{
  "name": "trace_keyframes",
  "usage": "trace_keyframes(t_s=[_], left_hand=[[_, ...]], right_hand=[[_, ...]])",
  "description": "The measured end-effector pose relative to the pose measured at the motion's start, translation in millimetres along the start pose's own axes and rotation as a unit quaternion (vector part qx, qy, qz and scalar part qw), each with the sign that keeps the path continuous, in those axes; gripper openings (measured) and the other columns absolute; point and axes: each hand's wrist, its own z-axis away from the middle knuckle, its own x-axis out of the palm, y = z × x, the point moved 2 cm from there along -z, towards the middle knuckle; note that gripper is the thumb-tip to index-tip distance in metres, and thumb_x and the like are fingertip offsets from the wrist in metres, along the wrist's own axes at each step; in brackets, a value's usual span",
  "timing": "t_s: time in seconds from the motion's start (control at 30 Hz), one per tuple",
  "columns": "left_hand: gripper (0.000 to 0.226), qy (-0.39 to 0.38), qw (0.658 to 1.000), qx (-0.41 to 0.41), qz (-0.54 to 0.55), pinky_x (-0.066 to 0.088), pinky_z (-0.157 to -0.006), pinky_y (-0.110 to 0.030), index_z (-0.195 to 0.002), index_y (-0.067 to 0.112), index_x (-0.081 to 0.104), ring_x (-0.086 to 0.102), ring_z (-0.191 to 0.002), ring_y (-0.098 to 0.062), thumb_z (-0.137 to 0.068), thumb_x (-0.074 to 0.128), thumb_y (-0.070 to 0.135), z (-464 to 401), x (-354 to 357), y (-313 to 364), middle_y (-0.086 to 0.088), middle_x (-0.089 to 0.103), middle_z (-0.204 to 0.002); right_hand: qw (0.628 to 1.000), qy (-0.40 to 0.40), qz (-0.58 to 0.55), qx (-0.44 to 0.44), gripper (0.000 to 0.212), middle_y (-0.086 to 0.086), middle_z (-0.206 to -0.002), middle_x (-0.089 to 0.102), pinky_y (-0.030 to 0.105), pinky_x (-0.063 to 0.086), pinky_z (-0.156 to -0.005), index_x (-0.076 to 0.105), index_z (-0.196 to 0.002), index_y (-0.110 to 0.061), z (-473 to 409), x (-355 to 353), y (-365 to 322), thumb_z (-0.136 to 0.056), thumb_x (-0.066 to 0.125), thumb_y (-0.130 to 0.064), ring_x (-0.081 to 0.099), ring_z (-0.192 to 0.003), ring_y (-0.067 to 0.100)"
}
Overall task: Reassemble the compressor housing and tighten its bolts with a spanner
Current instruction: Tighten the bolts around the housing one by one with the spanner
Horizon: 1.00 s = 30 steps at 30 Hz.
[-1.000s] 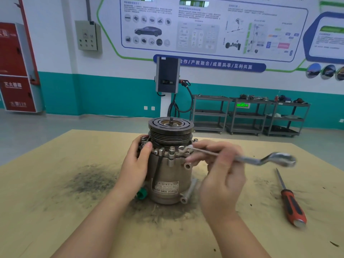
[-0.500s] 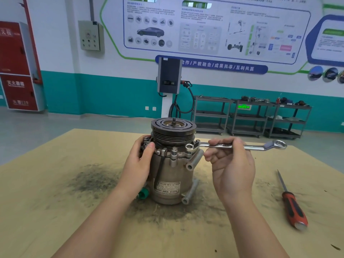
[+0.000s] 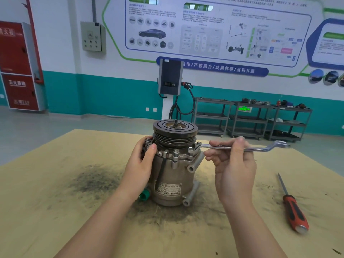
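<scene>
Stained tan tabletop (image 3: 55,211): one upright grey metal compressor (image 3: 172,175), one red-handled screwdriver (image 3: 293,209) (lying apart).
Left hand (image 3: 140,164) grasps its housing; right hand (image 3: 235,164) pinches one silver ring spanner (image 3: 240,147) on a bolt.

The compressor (image 3: 173,164) stands on the surface (image 3: 55,211) between both grips; a screwdriver (image 3: 293,205) lies right of the right grip (image 3: 235,164).

Place: an automotive training workshop.
Wall at 12 o'clock: big car-systems poster (image 3: 219,30) above teal wainscot.
Centre back: wall-box charger (image 3: 170,77) with cable.
At 1 o'clock: metal trolley shelves (image 3: 251,118) carrying parts.
At 10 o'clock: red fire cabinet (image 3: 17,66), grey switch box (image 3: 93,37).
Near: grimy cardboard-topped bench (image 3: 55,202).
</scene>
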Motion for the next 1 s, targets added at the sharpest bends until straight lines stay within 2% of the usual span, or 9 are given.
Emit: trace_keyframes(t_s=[0.13, 0.27, 0.37, 0.5, 0.63, 0.73, 0.8, 0.9, 1.0], left_hand=[[0.016, -0.008, 1.000, -0.003, 0.003, 0.045, -0.077, -0.011, -0.108, 0.052, 0.053, 0.057, -0.101, 0.018, -0.102, 0.044, 0.041, 1, 0, 1, 0.039, 0.063, -0.104], [0.017, -0.009, 1.000, 0.003, 0.006, 0.046, -0.071, -0.002, -0.109, 0.051, 0.054, 0.057, -0.100, 0.018, -0.103, 0.045, 0.038, 1, 0, 2, 0.040, 0.063, -0.104], [0.019, -0.004, 1.000, 0.013, 0.007, 0.046, -0.077, -0.003, -0.114, 0.047, 0.056, 0.057, -0.104, 0.016, -0.103, 0.045, 0.036, 2, 1, 3, 0.033, 0.065, -0.110], [0.026, 0.005, 1.000, 0.017, 0.019, 0.048, -0.086, -0.011, -0.126, 0.031, 0.058, 0.061, -0.109, 0.004, -0.105, 0.042, 0.028, 1, 1, 1, 0.013, 0.066, -0.121], [0.031, 0.050, 0.999, 0.002, 0.017, 0.041, -0.068, 0.001, -0.101, 0.036, 0.061, 0.059, -0.084, 0.021, -0.104, 0.048, 0.008, -5, 1, 5, 0.015, 0.067, -0.095], [0.022, 0.073, 0.991, -0.041, 0.102, 0.052, -0.074, -0.021, -0.090, 0.030, 0.076, 0.068, -0.084, -0.005, -0.100, 0.057, 0.025, -10, -4, 3, 0.008, 0.076, -0.090], [0.017, 0.076, 0.980, -0.092, 0.160, 0.050, -0.070, -0.033, -0.087, 0.032, 0.077, 0.064, -0.083, -0.017, -0.096, 0.063, 0.029, -13, -6, 0, 0.005, 0.075, -0.088], [0.019, 0.094, 0.977, -0.108, 0.161, 0.043, -0.059, -0.029, -0.077, 0.033, 0.076, 0.061, -0.076, -0.016, -0.093, 0.067, 0.029, -16, -7, -1, 0.006, 0.073, -0.078], [0.015, 0.097, 0.976, -0.109, 0.160, 0.045, -0.062, -0.029, -0.082, 0.030, 0.075, 0.063, -0.078, -0.013, -0.094, 0.065, 0.031, -14, -7, -1, 0.006, 0.074, -0.083]], right_hand=[[0.978, -0.054, 0.116, -0.162, 0.033, 0.005, -0.075, 0.069, 0.029, 0.052, -0.058, 0.063, -0.080, -0.031, 16, 6, -5, -0.102, 0.038, -0.026, 0.066, -0.060, 0.024], [0.984, 0.010, 0.100, -0.146, 0.043, 0.002, -0.064, 0.064, 0.035, 0.049, -0.062, 0.062, -0.067, -0.029, 26, 8, 0, -0.099, 0.034, -0.024, 0.060, -0.057, 0.025], [0.968, -0.024, 0.160, -0.191, 0.033, 0.001, -0.067, 0.060, 0.039, 0.051, -0.067, 0.056, -0.072, -0.021, 36, 11, 4, -0.098, 0.037, -0.027, 0.061, -0.066, 0.024], [0.911, -0.123, 0.280, -0.275, 0.014, 0.003, -0.086, 0.058, 0.021, 0.045, -0.075, 0.060, -0.084, -0.014, 50, 24, 11, -0.093, 0.056, -0.024, 0.057, -0.084, 0.011], [0.884, -0.218, 0.315, -0.267, 0.017, 0.003, -0.104, 0.058, 0.014, 0.045, -0.087, 0.071, -0.099, -0.009, 56, 34, 19, -0.086, 0.067, -0.020, 0.056, -0.100, 0.002], [0.879, -0.213, 0.304, -0.298, 0.011, 0.002, -0.103, 0.059, 0.020, 0.048, -0.085, 0.066, -0.100, -0.014, 47, 31, 10, -0.089, 0.064, -0.018, 0.057, -0.097, 0.003], [0.894, -0.183, 0.283, -0.295, 0.009, -0.001, -0.099, 0.061, 0.024, 0.052, -0.081, 0.060, -0.102, -0.021, 39, 27, 1, -0.094, 0.057, -0.021, 0.060, -0.092, 0.008], [0.955, -0.088, 0.182, -0.216, 0.017, -0.007, -0.085, 0.066, 0.023, 0.053, -0.068, 0.058, -0.092, -0.028, 29, 21, -10, -0.100, 0.043, -0.025, 0.066, -0.074, 0.012], [0.986, -0.009, 0.097, -0.133, 0.021, 0.001, -0.081, 0.069, 0.024, 0.051, -0.062, 0.053, -0.088, -0.020, 20, 16, -14, -0.103, 0.038, -0.021, 0.065, -0.064, 0.017]])
